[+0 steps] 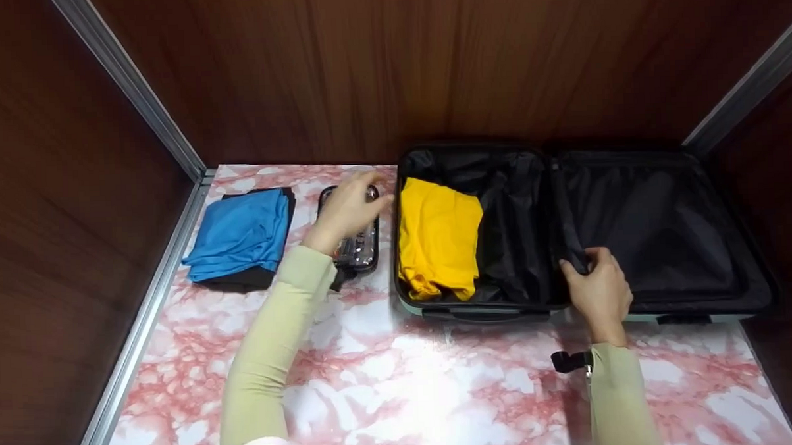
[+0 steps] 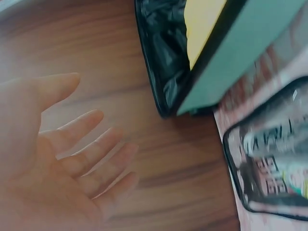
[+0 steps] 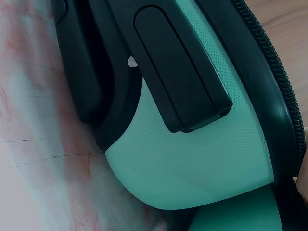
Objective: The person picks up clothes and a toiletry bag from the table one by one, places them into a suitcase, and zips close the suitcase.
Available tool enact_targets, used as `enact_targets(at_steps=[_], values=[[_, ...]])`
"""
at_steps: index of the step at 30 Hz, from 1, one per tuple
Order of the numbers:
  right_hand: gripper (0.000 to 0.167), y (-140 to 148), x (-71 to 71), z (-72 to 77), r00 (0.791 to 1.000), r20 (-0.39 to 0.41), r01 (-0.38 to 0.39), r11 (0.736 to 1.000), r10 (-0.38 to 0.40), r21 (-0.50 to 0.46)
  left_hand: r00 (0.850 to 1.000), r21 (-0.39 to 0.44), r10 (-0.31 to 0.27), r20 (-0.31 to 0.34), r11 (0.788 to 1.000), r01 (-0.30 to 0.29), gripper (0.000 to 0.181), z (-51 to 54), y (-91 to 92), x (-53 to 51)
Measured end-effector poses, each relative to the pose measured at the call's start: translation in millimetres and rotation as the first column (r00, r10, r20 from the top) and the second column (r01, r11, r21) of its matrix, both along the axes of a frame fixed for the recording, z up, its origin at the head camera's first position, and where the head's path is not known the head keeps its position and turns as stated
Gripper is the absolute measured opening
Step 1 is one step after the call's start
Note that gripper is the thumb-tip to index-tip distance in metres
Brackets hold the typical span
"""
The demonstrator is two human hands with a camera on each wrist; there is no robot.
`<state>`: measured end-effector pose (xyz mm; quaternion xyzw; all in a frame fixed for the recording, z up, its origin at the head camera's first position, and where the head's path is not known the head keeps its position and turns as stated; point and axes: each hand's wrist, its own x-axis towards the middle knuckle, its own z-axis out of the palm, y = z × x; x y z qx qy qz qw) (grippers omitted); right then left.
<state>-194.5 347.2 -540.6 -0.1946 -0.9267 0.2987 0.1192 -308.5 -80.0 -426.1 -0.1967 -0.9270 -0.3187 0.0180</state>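
Note:
The left hand [image 1: 351,209] hovers over a clear pouch with black edging [image 1: 364,250], its fingers spread and slightly bent. In the left wrist view that hand [image 2: 62,159] holds nothing, and the pouch [image 2: 274,163] lies to its right. A folded yellow cloth [image 1: 439,237] lies in the left half of an open suitcase [image 1: 485,309]. The right hand [image 1: 598,294] pinches a dark strip of fabric at the middle hinge side of the suitcase, thumb on the left. In the right wrist view the suitcase's mint-green shell [image 3: 192,168] fills the middle, with only a sliver of hand at the edge.
A folded blue cloth [image 1: 241,231] lies on a black one [image 1: 240,279] at the left of the marbled table [image 1: 388,381]. The suitcase's right half [image 1: 666,233] lies open near the right wall. Brown wood panels [image 1: 391,71] stand behind and at both sides.

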Motion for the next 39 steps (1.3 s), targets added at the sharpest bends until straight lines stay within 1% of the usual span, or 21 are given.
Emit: enact_targets(at_steps=[3, 5, 7, 11, 17, 23, 29, 32, 36, 39], values=[[0.063, 0.3, 0.0, 1.3, 1.000, 0.002, 0.008, 1.000, -0.008, 0.002, 0.999, 0.010, 0.049, 0.003, 0.999, -0.049, 0.050, 2.2, -14.9, -1.7], [0.063, 0.7, -0.3, 1.8, 1.000, 0.005, 0.012, 1.000, -0.012, 0.002, 0.997, 0.035, 0.079, 0.005, 0.996, -0.079, 0.051, 3.8, -25.3, -3.1], [0.063, 1.0, -0.8, 1.8, 1.000, 0.005, 0.013, 1.000, -0.013, 0.001, 0.994, 0.056, 0.108, 0.010, 0.993, -0.108, 0.051, 6.1, -36.4, -3.2], [0.063, 0.9, -2.0, 1.8, 1.000, 0.000, 0.011, 1.000, -0.011, -0.002, 0.987, 0.095, 0.162, -0.004, 0.982, -0.161, 0.049, 9.0, -60.3, -4.4], [0.063, 1.6, -3.0, 2.7, 1.000, 0.001, 0.008, 1.000, -0.008, 0.001, 0.966, 0.153, 0.256, -0.028, 0.956, -0.249, 0.047, 13.9, -93.4, -1.9], [0.063, 2.1, -4.1, 1.9, 1.000, 0.002, 0.008, 1.000, -0.008, -0.001, 0.945, 0.175, 0.328, 0.004, 0.930, -0.323, 0.046, 15.4, -125.2, 2.3], [0.063, 2.9, -4.9, 0.5, 1.000, 0.010, 0.006, 1.000, -0.006, -0.001, 0.914, 0.220, 0.406, 0.000, 0.892, -0.396, 0.046, 16.8, -158.3, 8.6], [0.062, 3.4, -5.2, 0.1, 1.000, 0.007, 0.010, 1.000, -0.010, 0.002, 0.896, 0.225, 0.443, 0.004, 0.873, -0.433, 0.047, 17.8, -173.1, 13.6], [0.063, 3.3, -5.2, 0.3, 1.000, 0.007, 0.008, 1.000, -0.008, 0.000, 0.870, 0.222, 0.491, 0.032, 0.845, -0.486, 0.050, 17.3, -191.2, 19.4], [0.063, 3.4, -4.9, 0.2, 1.000, 0.010, 0.009, 1.000, -0.009, -0.002, 0.854, 0.216, 0.516, 0.065, 0.828, -0.517, 0.054, 14.0, -200.9, 22.7]])
